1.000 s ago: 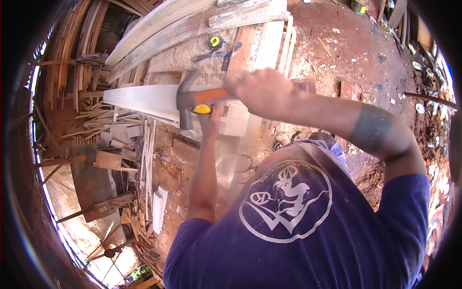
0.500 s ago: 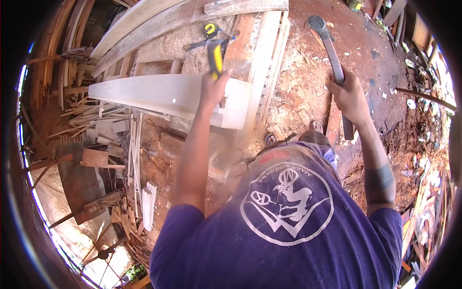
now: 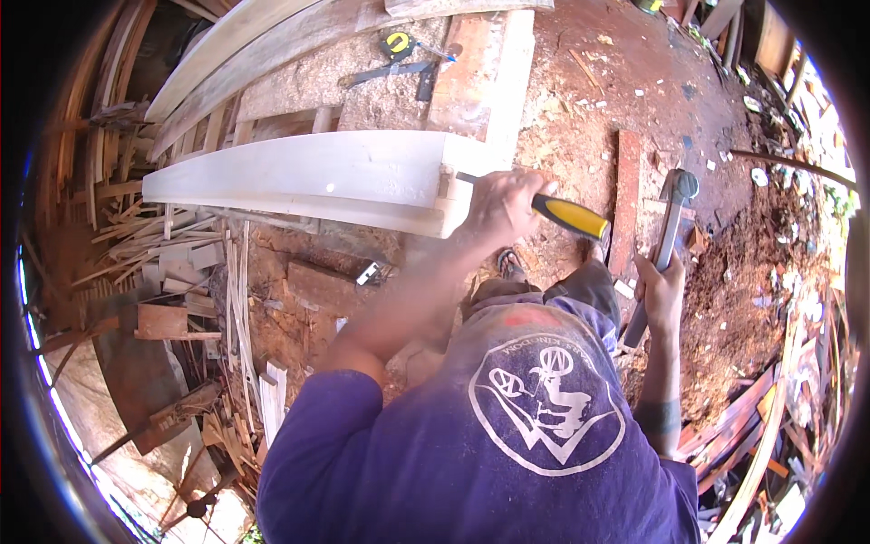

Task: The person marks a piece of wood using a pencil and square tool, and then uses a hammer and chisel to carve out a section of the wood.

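My left hand (image 3: 506,205) is closed round a chisel (image 3: 575,218) with a yellow-and-black handle. The blade side points left at the end face of a pale planed timber (image 3: 308,174), near a notch in that end; the fingers hide whether the edge touches wood. Off to the right, my right hand (image 3: 662,288) grips the shaft of a hammer (image 3: 673,218). Its round grey head is up, at about the chisel's height, and apart from the handle end. The lower shaft passes below my fist.
Beyond the timber lie a yellow tape measure (image 3: 398,44) and a dark flat square (image 3: 385,74) on a sawdust-covered board. Long planks (image 3: 245,63) curve at the far left. Wood offcuts (image 3: 186,254) pile at left. A reddish board (image 3: 625,195) lies on the dirt floor.
My left hand has moved right, from above the timber to its end, and the chisel now lies level. The hammer has come down and nearer to me.
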Action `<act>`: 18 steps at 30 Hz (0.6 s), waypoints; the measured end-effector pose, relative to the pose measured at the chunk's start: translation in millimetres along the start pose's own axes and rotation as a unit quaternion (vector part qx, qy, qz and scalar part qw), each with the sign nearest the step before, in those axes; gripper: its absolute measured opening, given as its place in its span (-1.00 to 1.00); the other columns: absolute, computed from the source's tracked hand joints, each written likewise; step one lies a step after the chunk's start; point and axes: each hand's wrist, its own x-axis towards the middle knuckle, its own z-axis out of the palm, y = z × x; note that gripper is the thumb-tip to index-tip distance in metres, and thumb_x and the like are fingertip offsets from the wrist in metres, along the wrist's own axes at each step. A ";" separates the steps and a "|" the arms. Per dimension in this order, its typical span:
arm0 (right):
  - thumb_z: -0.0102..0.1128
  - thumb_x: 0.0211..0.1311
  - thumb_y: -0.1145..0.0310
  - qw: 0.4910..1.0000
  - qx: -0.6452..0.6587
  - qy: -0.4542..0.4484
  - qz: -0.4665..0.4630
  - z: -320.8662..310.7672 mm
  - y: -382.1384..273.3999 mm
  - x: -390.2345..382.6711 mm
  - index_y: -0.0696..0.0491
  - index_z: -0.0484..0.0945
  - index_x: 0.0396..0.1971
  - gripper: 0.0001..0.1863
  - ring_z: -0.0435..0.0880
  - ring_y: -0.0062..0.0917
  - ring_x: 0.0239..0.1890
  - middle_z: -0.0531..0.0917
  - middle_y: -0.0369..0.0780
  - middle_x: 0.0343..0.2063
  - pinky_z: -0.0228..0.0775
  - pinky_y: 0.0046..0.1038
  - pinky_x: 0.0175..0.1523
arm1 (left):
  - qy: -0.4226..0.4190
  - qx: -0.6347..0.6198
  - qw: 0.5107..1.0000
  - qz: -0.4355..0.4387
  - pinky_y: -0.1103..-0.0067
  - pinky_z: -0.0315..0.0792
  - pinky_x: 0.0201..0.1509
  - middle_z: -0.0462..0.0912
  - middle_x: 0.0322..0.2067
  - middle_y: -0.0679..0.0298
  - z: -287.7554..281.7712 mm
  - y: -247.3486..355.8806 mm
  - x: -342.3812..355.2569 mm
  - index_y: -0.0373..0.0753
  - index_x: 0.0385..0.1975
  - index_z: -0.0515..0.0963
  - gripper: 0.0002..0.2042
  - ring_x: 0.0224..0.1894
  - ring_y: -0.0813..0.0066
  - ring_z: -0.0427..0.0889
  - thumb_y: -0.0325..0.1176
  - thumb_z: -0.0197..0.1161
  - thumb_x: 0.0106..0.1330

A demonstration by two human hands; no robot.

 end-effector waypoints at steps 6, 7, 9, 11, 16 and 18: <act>0.24 0.20 0.45 0.998 0.036 0.038 0.034 -5.3 23.6 -16.1 0.10 0.45 -0.40 -0.87 0.38 -0.71 -0.78 0.46 -0.36 -0.74 0.14 -0.58 -0.68 | -0.032 0.038 0.999 0.005 0.31 0.51 -0.40 0.63 -0.61 0.11 10.1 -8.8 -1.4 -0.24 -0.50 0.59 -0.91 -0.50 0.11 0.68 -0.46 0.39 0.09; 0.24 0.20 0.45 0.998 0.039 0.040 0.035 -7.1 23.7 -16.1 0.10 0.45 -0.40 -0.87 0.38 -0.71 -0.78 0.46 -0.36 -0.74 0.14 -0.58 -0.68 | -0.028 0.038 0.999 -0.015 0.31 0.52 -0.37 0.63 -0.60 0.10 10.3 -6.6 0.1 -0.25 -0.48 0.59 -0.92 -0.48 0.09 0.69 -0.49 0.37 0.06; 0.27 0.21 0.39 0.998 0.033 0.047 0.035 -8.8 24.9 -16.9 0.07 0.45 -0.43 -0.84 0.35 -0.71 -0.77 0.44 -0.38 -0.74 0.18 -0.58 -0.66 | -0.048 0.042 0.998 -0.017 0.29 0.54 -0.34 0.66 -0.56 0.11 10.3 -12.5 -1.9 -0.23 -0.39 0.59 -0.88 -0.45 0.10 0.70 -0.43 0.37 0.10; 0.25 0.21 0.41 0.997 0.042 0.048 0.038 -10.2 27.4 -14.1 0.08 0.45 -0.41 -0.85 0.36 -0.71 -0.78 0.44 -0.37 -0.74 0.15 -0.57 -0.67 | -0.069 0.045 0.996 -0.020 0.27 0.56 -0.30 0.68 -0.52 0.11 11.9 -15.7 -1.7 -0.20 -0.30 0.60 -0.84 -0.42 0.10 0.71 -0.38 0.38 0.14; 0.26 0.24 0.39 0.994 0.073 0.077 0.027 -15.2 33.9 -13.4 0.04 0.44 -0.41 -0.85 0.35 -0.75 -0.77 0.42 -0.39 -0.72 0.16 -0.62 -0.68 | -0.103 0.110 0.983 -0.100 0.25 0.59 -0.23 0.69 -0.48 0.06 17.4 -8.1 4.8 -0.24 -0.30 0.60 -0.84 -0.36 0.05 0.72 -0.39 0.37 0.16; 0.23 0.28 0.39 0.987 0.102 0.121 0.008 -22.2 31.8 -11.7 -0.01 0.45 -0.40 -0.87 0.30 -0.78 -0.77 0.40 -0.41 -0.69 0.20 -0.68 -0.67 | -0.109 0.104 0.983 -0.105 0.24 0.58 -0.18 0.70 -0.43 0.03 19.1 -12.7 2.6 -0.25 -0.28 0.59 -0.83 -0.31 0.04 0.72 -0.41 0.36 0.15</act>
